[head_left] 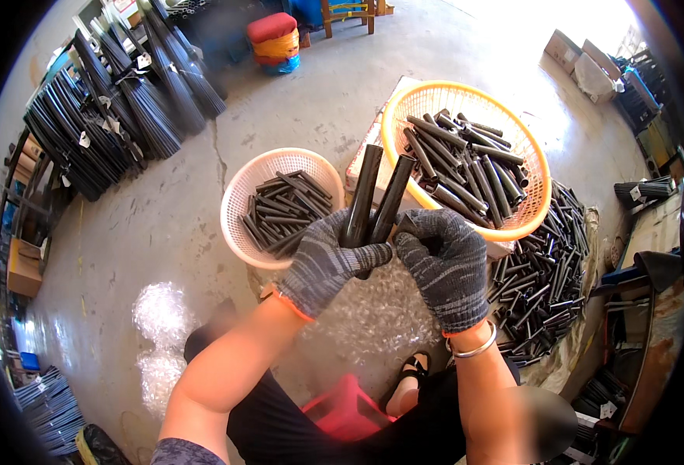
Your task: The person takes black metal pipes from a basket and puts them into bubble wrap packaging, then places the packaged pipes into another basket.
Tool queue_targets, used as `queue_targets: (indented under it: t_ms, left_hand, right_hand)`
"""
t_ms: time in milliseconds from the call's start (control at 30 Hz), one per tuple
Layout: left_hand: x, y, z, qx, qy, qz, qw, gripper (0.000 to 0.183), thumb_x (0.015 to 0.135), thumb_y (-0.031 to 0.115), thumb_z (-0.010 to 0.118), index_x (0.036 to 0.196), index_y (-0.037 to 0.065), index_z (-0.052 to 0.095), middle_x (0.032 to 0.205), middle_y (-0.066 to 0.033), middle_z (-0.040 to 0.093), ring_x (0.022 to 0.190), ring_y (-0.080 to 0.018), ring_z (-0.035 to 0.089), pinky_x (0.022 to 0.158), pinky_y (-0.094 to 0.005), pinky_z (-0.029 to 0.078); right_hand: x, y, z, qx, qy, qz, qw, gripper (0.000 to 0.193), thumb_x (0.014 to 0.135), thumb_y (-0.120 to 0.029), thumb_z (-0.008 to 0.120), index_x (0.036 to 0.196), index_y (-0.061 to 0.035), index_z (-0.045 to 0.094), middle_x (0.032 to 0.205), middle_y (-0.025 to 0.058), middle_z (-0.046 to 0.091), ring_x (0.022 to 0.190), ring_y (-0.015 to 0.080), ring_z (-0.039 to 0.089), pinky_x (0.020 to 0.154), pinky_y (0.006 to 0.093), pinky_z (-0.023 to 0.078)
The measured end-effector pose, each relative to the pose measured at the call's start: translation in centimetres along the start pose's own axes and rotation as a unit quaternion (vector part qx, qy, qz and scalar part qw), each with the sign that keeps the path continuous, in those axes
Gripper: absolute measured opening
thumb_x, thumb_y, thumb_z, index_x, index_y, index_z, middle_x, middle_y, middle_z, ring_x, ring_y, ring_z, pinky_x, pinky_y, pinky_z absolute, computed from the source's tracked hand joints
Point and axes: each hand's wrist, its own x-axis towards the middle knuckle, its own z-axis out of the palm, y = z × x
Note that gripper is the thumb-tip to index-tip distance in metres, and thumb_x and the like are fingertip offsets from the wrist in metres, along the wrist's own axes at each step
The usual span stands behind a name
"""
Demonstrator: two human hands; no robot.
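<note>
My left hand (326, 262), in a grey knitted glove, grips two black tubes (376, 198) that stand upright side by side. My right hand (444, 260), gloved the same way, is closed just right of the tubes' lower ends, touching them; what it grips is hidden. A pale round basket (242, 186) holding several short black tubes sits behind my left hand. An orange round basket (534, 208) with several longer black tubes stands on a raised box behind my right hand.
A heap of loose black tubes (547, 271) lies on a cloth at the right. Bundles of long black rods (117, 108) lean at the far left. Clear plastic wrap (160, 310) lies on the concrete floor. A red stool (342, 407) is beneath me.
</note>
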Motion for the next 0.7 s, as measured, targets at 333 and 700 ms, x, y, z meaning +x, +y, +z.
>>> queue_targets:
  t_ms: [333,700]
  left_hand:
    - [0.9,-1.0,2.2,0.133,0.062,0.134,0.980,0.039,0.069,0.002,0.078,0.105,0.003,0.063,0.093,-0.0006,0.065,0.085,-0.0088,0.057,0.079,-0.0260,0.048]
    - [0.3,-0.8,3.0,0.214,0.153,0.312,0.913,0.024,0.069,0.008,0.079,0.089,0.003,0.065,0.074,-0.0019,0.060,0.068,-0.0112,0.052,0.064,-0.0271,0.045]
  right_hand:
    - [0.2,0.6,-1.3,-0.044,0.051,-0.071,0.995,0.015,0.073,0.002,0.071,0.086,0.0000,0.067,0.077,0.0066,0.067,0.067,0.0104,0.062,0.063,0.0241,0.050]
    - [-0.3,-0.4,-0.4,-0.094,0.089,-0.105,0.986,0.013,0.074,0.003,0.069,0.086,-0.0017,0.065,0.076,0.0060,0.065,0.065,0.0106,0.061,0.062,0.0240,0.049]
